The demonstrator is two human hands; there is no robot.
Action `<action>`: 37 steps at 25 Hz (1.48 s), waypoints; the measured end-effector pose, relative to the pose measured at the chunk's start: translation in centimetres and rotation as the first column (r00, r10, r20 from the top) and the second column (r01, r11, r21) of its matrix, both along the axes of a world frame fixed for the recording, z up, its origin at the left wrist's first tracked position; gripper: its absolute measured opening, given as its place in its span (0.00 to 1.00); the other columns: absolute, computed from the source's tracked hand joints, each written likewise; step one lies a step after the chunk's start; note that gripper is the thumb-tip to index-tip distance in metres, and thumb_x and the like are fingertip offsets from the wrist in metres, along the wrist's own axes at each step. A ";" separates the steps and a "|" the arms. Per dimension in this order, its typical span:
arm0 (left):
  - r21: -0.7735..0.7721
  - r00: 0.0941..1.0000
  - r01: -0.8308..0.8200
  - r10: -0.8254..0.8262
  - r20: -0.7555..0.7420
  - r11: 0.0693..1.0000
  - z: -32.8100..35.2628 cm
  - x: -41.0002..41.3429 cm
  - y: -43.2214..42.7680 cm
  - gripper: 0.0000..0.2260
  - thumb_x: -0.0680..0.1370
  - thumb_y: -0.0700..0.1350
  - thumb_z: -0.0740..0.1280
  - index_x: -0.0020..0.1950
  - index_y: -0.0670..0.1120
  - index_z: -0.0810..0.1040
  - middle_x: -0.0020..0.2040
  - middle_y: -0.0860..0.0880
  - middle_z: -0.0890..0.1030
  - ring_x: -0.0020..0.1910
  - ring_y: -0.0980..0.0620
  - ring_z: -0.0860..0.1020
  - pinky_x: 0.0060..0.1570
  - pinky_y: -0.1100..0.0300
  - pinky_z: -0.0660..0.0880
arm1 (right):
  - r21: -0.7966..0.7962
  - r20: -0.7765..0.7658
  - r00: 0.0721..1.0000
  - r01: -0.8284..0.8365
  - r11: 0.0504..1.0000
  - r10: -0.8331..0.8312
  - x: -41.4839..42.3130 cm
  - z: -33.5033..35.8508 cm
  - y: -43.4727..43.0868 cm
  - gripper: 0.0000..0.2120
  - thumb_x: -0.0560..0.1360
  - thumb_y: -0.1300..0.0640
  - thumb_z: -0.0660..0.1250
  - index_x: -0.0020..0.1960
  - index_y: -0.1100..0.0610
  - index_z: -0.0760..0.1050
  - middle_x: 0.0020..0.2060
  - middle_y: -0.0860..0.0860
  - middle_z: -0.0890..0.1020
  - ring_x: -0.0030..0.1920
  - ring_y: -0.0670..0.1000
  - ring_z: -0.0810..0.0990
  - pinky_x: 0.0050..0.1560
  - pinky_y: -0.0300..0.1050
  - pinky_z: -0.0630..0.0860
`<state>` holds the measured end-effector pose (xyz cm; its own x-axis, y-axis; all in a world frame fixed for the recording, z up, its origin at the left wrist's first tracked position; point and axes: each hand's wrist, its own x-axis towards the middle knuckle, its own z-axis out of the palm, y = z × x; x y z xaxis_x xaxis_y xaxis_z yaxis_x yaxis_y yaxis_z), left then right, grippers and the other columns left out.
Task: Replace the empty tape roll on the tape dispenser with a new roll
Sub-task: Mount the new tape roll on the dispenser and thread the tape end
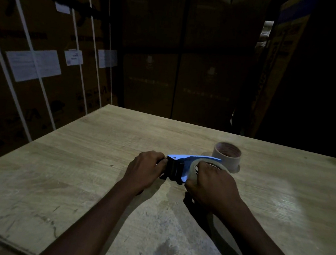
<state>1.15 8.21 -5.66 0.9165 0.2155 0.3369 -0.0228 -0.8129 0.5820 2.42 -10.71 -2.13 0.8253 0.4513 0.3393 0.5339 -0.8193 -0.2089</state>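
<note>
On the pale wooden counter, a blue tape dispenser is gripped at its dark end by the closed left hand while a tape roll seated in it is clasped by the right hand, a cardboard core standing just behind and strapped cartons stacked around in the dim room.

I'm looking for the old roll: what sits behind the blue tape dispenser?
Behind the blue tape dispenser a beige cardboard tape core stands on the pale wooden table, apparently empty. The dispenser and right hand cover its base; the left hand grips the dispenser's other end.
</note>
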 end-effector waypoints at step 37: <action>-0.188 0.999 0.045 -0.043 0.013 0.981 -0.7 0.5 0.1 0.08 0.65 0.42 0.70 0.40 0.54 0.81 0.39 0.53 0.85 0.41 0.55 0.83 0.44 0.50 0.82 | 0.241 -0.157 0.986 0.088 0.967 -0.051 3.6 1.0 -3.9 0.15 0.70 0.54 0.72 0.56 0.54 0.79 0.49 0.55 0.84 0.46 0.52 0.81 0.44 0.44 0.75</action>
